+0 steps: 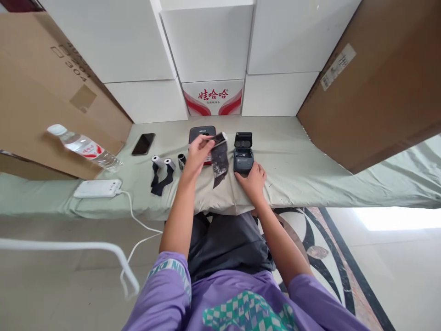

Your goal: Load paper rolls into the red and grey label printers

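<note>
Left hand [199,154]: we held it raised above the table, fingers pinched on a paper roll [220,138] with a dark printed strip [219,162] hanging from it.
Right hand [254,180]: we rested it on the green cloth [310,161], fingertips against the near edge of the printer [243,158]; it steadied the case and gripped nothing.
Roll, location: in the air, just left of the printer and in front of a dark case [202,133].
Roll, handling: we judged it light and easily crushed; the strip looked thin, limp and liable to crease or tear. Best taken by the roll's two ends, not by the strip.
Roll, axis: its long axis ran roughly left to right, slightly tilted; the strip trailed down toward us.
Printer: small, dark, lid [243,139] stood open at the far side, bay facing up; we judged it rigid and light enough to slide unless held.
Spare rolls [163,163]: lay on the cloth to the left, dark strips unwound.
Other items: phone [143,144], bottle [84,147], white charger [98,188].
</note>
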The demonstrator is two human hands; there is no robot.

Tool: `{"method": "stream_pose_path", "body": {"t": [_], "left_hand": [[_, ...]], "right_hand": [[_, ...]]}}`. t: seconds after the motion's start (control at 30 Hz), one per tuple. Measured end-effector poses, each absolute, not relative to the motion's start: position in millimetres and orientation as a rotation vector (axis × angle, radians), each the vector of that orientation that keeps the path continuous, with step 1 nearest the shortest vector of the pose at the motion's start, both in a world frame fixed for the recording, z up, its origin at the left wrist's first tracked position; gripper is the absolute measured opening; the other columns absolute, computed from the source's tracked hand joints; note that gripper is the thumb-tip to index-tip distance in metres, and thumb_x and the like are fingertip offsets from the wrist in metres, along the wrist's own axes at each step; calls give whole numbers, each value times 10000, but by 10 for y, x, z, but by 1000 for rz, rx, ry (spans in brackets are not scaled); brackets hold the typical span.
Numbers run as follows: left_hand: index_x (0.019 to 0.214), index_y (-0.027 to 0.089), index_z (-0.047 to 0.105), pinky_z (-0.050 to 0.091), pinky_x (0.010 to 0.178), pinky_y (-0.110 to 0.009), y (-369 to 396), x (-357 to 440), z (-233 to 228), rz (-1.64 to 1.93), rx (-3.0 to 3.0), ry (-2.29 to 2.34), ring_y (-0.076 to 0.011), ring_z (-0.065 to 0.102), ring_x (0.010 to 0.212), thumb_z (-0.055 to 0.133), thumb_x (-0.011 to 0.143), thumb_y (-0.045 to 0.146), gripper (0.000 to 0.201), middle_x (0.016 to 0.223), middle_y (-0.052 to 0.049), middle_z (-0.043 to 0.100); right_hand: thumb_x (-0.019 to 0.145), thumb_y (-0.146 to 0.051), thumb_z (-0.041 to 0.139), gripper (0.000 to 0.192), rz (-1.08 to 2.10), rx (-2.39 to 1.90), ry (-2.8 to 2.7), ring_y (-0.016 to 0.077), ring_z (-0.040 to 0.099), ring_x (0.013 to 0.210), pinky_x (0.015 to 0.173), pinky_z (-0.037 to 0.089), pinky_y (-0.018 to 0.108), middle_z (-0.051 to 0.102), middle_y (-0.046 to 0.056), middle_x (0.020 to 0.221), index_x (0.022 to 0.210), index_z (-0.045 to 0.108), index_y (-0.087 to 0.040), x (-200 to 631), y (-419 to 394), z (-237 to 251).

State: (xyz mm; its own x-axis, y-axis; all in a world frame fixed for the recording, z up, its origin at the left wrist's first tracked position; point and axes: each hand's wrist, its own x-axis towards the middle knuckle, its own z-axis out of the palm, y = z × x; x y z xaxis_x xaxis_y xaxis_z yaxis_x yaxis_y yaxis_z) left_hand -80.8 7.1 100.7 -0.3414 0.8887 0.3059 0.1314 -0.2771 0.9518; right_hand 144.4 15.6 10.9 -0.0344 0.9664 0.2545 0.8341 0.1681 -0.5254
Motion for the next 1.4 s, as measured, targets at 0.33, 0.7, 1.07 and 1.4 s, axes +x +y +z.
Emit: {"method": "stream_pose_path", "body": {"t": [0.33, 0.7, 1.07, 1.4], "left_hand": [[1143, 229, 835, 522, 1041, -402, 858, -147, 516, 1217, 1753, 1644, -261, 663, 1088, 795, 889, 290, 265, 1176, -84, 793], [1084, 246, 816, 496, 1068, -431, 855, -34, 370, 1296, 1696, 1841, -301, 615, 1203, 789, 921, 306, 175, 1152, -80, 779], [1173, 180, 797, 531, 990, -367, 939, -21, 278, 1345, 1550, 1738, -237, 697, 1058, 695, 955, 198, 241, 1188, -94, 801], [936, 199, 797, 498, 1037, -351, 936, -6, 257, 1364, 1629, 1746, -237, 671, 1124, 572, 1011, 200, 238, 1084, -90, 740]], "right_hand": [[803, -207, 643, 826, 287, -1696, -2017, 431, 423, 1514, 1231, 317, 559, 559, 294, 1544, 1558, 357, -38, 1505, 111, 127], [900, -476, 657, 776, 305, -1679, -1933, 416, 434, 1500, 1236, 300, 554, 566, 261, 1544, 1529, 400, -100, 1480, 107, 119], [774, -258, 622, 833, 431, -1656, -1944, 409, 430, 1523, 1252, 321, 562, 594, 225, 1547, 1567, 417, -107, 1569, 134, 125], [868, -134, 427, 597, 899, -1422, -1721, 268, 689, 1322, 1160, 522, 436, 698, 179, 1469, 1417, 659, -94, 1989, 605, 280]]}}
